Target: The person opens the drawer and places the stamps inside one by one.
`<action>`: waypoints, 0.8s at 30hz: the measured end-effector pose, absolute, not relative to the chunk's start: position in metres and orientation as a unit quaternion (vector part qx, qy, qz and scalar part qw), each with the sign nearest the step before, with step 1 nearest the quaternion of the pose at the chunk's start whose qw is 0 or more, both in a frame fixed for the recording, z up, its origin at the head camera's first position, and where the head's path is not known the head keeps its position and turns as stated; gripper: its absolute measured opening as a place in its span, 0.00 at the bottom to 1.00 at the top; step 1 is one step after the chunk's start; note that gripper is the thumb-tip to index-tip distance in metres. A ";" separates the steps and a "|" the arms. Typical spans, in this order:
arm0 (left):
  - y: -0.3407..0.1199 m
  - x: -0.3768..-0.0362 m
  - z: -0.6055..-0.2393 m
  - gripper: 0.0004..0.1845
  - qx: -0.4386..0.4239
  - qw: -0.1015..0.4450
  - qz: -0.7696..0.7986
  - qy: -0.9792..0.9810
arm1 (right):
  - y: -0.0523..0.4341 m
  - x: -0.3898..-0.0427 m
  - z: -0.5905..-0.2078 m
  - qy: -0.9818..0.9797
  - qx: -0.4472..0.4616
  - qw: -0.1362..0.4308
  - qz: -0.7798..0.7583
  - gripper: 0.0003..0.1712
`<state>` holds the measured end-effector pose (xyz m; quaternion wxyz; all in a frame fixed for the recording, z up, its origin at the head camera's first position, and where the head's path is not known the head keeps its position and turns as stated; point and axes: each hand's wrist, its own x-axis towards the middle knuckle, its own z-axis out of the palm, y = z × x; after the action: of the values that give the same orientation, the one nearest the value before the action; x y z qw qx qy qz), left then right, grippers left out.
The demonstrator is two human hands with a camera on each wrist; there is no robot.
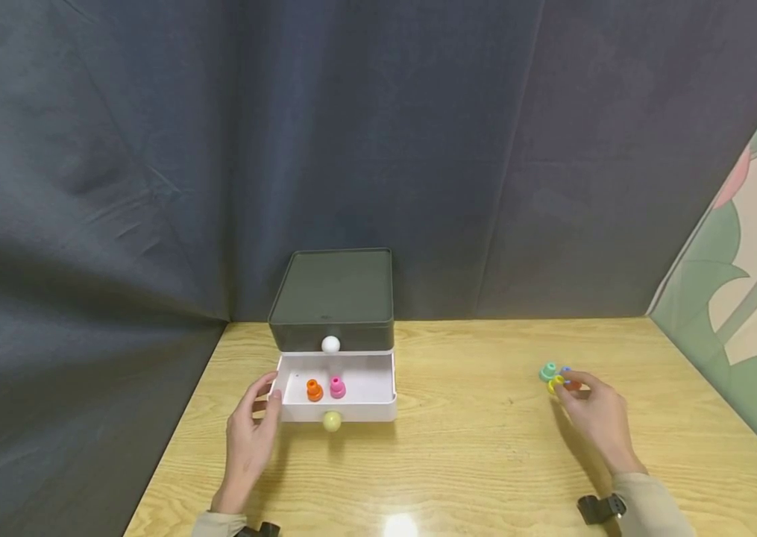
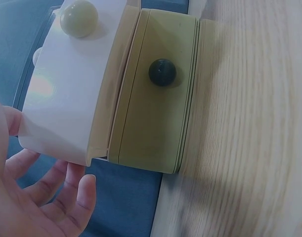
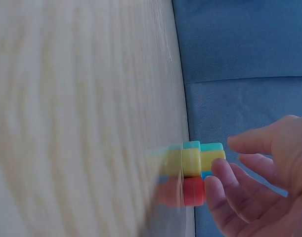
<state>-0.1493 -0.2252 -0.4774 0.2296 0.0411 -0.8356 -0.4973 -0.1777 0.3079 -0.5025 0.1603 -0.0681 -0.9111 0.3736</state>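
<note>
A white drawer [image 1: 358,412] with a pale green knob is pulled out of a dark drawer box [image 1: 334,291]. Inside lie an orange stepped plastic piece [image 1: 314,390] and a pink one [image 1: 338,387]. My left hand [image 1: 252,429] holds the drawer's front left corner, thumb [image 2: 12,120] at its upper edge and fingers beneath along the side. Over on the right, my right hand [image 1: 596,414] reaches around a yellow piece [image 3: 192,162], thumb and fingers spread about its narrow top. Close by stand teal [image 1: 548,371], red [image 3: 193,191] and blue pieces, the last partly hidden.
An upper drawer with a white knob [image 1: 330,344] is closed above the white one. In the left wrist view, a yellowish lower drawer front [image 2: 155,118] bears a dark knob. Dark curtains [image 1: 418,164] stand behind the wooden table [image 1: 459,447]; a flower-patterned panel [image 1: 754,313] borders its right.
</note>
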 end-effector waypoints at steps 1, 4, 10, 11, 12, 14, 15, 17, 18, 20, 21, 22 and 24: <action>-0.225 -0.149 -0.478 0.17 0.041 0.230 -0.498 -0.835 | 0.308 -0.178 -0.502 -0.912 -0.069 0.160 0.372 0.22; -0.225 -0.149 -0.477 0.17 0.040 0.231 -0.499 -0.834 | 0.309 -0.180 -0.502 -0.914 -0.070 0.155 0.369 0.22; -0.225 -0.149 -0.477 0.17 0.041 0.235 -0.497 -0.834 | 0.313 -0.184 -0.503 -0.918 -0.060 0.137 0.368 0.22; -0.225 -0.149 -0.477 0.17 0.041 0.235 -0.497 -0.834 | 0.314 -0.185 -0.503 -0.918 -0.059 0.135 0.368 0.23; -0.225 -0.149 -0.477 0.17 0.041 0.235 -0.497 -0.834 | 0.315 -0.185 -0.504 -0.919 -0.057 0.133 0.367 0.23; -0.225 -0.149 -0.477 0.17 0.041 0.234 -0.497 -0.835 | 0.316 -0.185 -0.504 -0.920 -0.053 0.132 0.365 0.23; -0.225 -0.149 -0.477 0.17 0.042 0.233 -0.497 -0.835 | 0.317 -0.185 -0.504 -0.920 -0.052 0.132 0.365 0.22; -0.225 -0.149 -0.478 0.17 0.042 0.231 -0.497 -0.836 | 0.317 -0.184 -0.504 -0.921 -0.049 0.131 0.363 0.23; -0.225 -0.149 -0.478 0.17 0.042 0.230 -0.496 -0.836 | 0.317 -0.184 -0.503 -0.921 -0.047 0.129 0.363 0.23; -0.225 -0.149 -0.478 0.18 0.043 0.229 -0.496 -0.837 | 0.317 -0.183 -0.502 -0.922 -0.047 0.126 0.364 0.23; -0.225 -0.149 -0.477 0.18 0.043 0.229 -0.495 -0.837 | 0.317 -0.183 -0.502 -0.922 -0.049 0.123 0.365 0.23; -0.225 -0.149 -0.477 0.18 0.043 0.229 -0.495 -0.837 | 0.318 -0.183 -0.502 -0.922 -0.051 0.120 0.364 0.23; -0.225 -0.149 -0.477 0.18 0.042 0.228 -0.495 -0.838 | 0.318 -0.183 -0.501 -0.923 -0.055 0.116 0.363 0.23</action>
<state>-0.1492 -0.2248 -0.4766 0.2282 0.0419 -0.8376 -0.4945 -0.1832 0.3177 -0.5014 0.1161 -0.0554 -0.9229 0.3630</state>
